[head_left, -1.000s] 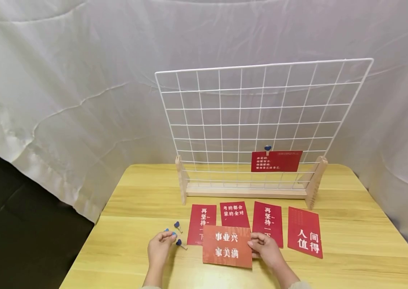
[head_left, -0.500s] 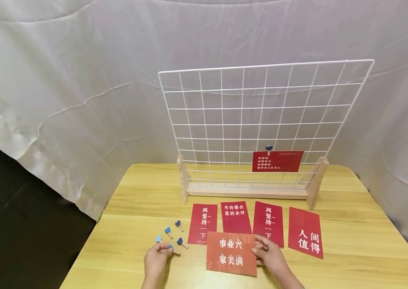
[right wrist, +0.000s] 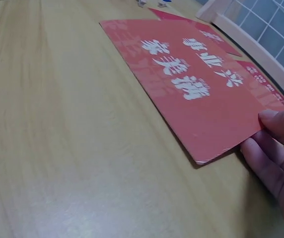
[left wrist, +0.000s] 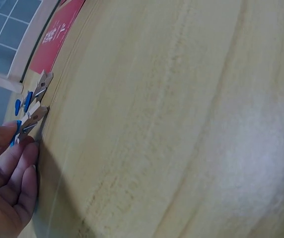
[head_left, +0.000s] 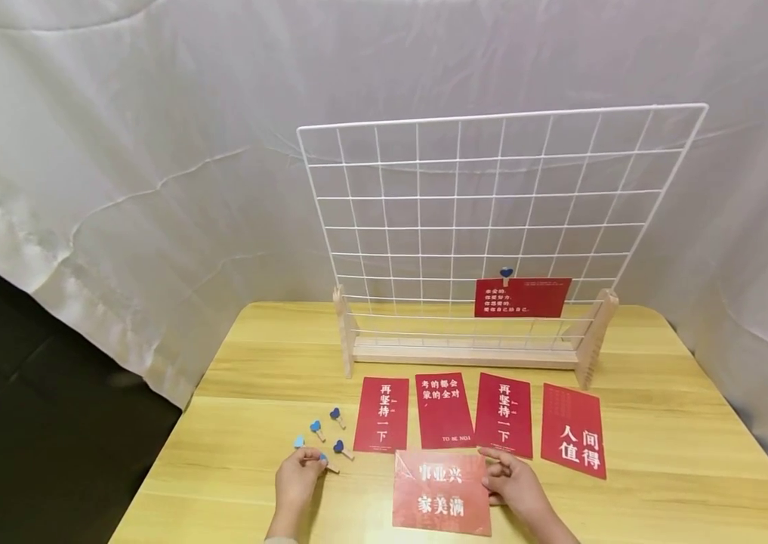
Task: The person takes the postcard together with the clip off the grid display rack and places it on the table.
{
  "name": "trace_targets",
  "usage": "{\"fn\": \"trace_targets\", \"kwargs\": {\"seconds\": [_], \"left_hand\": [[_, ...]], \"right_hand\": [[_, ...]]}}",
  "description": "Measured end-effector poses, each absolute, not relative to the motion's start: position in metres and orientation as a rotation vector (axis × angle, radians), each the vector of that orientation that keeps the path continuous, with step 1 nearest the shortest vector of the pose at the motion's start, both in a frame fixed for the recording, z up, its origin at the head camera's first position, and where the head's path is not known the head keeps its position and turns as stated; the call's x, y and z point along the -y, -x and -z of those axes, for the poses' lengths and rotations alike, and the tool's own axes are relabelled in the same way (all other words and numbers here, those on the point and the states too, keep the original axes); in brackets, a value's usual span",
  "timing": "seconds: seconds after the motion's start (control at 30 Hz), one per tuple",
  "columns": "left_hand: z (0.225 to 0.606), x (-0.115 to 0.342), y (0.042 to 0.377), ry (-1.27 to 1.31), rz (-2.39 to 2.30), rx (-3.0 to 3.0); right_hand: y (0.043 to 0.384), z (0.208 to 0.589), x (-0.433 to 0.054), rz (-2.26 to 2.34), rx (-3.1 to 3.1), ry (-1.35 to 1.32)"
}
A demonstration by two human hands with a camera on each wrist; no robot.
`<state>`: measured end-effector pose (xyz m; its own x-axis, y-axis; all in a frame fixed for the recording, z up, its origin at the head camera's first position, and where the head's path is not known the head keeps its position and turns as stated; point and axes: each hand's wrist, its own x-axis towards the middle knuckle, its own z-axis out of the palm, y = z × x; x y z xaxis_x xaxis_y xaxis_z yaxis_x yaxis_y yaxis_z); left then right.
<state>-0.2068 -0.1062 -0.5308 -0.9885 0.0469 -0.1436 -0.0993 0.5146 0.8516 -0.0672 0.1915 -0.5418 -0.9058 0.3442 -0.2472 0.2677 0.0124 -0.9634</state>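
Between the thumb and fingers of my left hand [head_left: 297,483] is a small wooden clothespin [left wrist: 33,118] with a blue heart on it, low over the table. My right hand [head_left: 518,483] pinches the right edge of an orange-red card [head_left: 441,508] with white lettering. In the right wrist view the thumb lies on top of this card and the fingers are beneath it. Other heart clothespins [head_left: 317,428], light and dark blue, lie just beyond the left hand. Four-sided red cards [head_left: 381,423] lie in a row behind the held card.
A white wire grid [head_left: 502,116] stands in a wooden base [head_left: 465,353] at the back of the table. On its lower right hangs a red card [head_left: 526,302], clipped by a dark blue heart clothespin [head_left: 506,273]. Pale curtains [head_left: 173,196] surround the table.
The right hand has brought its card down and slightly right, uncovering the row of cards behind. My left hand has moved from the farther clothespins to a nearer one, which it pinches.
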Motion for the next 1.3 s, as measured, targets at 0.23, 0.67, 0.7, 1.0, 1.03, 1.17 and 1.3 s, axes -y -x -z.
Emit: {"fn": "trace_targets", "kwargs": {"seconds": [0.23,0.67,0.7,1.0,1.03,1.17,1.3], "left_hand": [[0.526,0.108,0.209,0.001,-1.436,-2.622],[0.527,0.104,0.211,-0.04,-1.352,-2.698],[0.527,0.104,0.211,-0.04,-1.332,-2.71],[0.513,0.103,0.209,-0.119,-1.213,-2.758],[0.511,0.103,0.209,-0.136,-1.226,-2.76],[0.508,0.098,0.211,-0.216,-1.338,-2.731],[0.503,0.091,0.214,-0.274,-1.449,-2.664]], "right_hand": [[0.066,0.546,-0.189,-2.012,2.255,0.641],[0.071,0.54,-0.187,-1.764,2.276,0.741],[0.071,0.54,-0.188,-1.775,2.266,0.74],[0.073,0.536,-0.199,-1.801,2.226,0.712],[0.073,0.535,-0.201,-1.796,2.228,0.665],[0.074,0.531,-0.208,-1.799,2.228,0.657],[0.077,0.524,-0.216,-1.818,2.224,0.726]]}}
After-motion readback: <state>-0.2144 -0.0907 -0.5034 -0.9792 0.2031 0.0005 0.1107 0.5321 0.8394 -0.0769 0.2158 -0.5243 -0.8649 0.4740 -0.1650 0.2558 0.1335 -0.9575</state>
